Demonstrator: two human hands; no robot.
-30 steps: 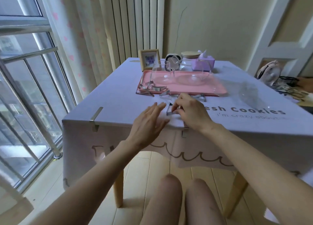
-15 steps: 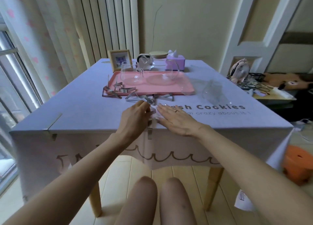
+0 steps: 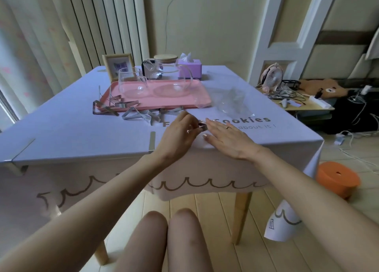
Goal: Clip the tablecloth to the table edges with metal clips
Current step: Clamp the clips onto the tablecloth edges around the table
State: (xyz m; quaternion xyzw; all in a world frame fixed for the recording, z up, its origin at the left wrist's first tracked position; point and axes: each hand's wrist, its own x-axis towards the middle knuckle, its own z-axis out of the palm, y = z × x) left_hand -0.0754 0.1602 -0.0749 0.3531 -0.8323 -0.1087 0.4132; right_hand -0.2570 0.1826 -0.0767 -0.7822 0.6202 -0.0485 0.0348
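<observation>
A lilac tablecloth (image 3: 71, 132) covers the table and hangs over the near edge. My left hand (image 3: 178, 134) pinches a metal clip (image 3: 202, 126) just above the cloth near the front edge. My right hand (image 3: 227, 138) lies flat on the cloth right beside it, fingers straight. One fitted clip (image 3: 152, 141) sits on the near edge left of my hands, and another fitted clip (image 3: 21, 150) at the front left corner. Several loose clips (image 3: 131, 110) lie in front of the pink tray.
A pink tray (image 3: 196, 99) with a glass jug (image 3: 131, 83) and bowl stands mid-table; a photo frame (image 3: 119, 65), jar and purple tissue box (image 3: 189, 68) stand behind. A clear plastic bag (image 3: 231, 99) lies to the right. An orange stool (image 3: 337, 178) stands on the floor at right.
The view swung right. My right hand let go of a clip and now lies flat on the cloth. My left hand, open before, now pinches a clip further right along the edge.
</observation>
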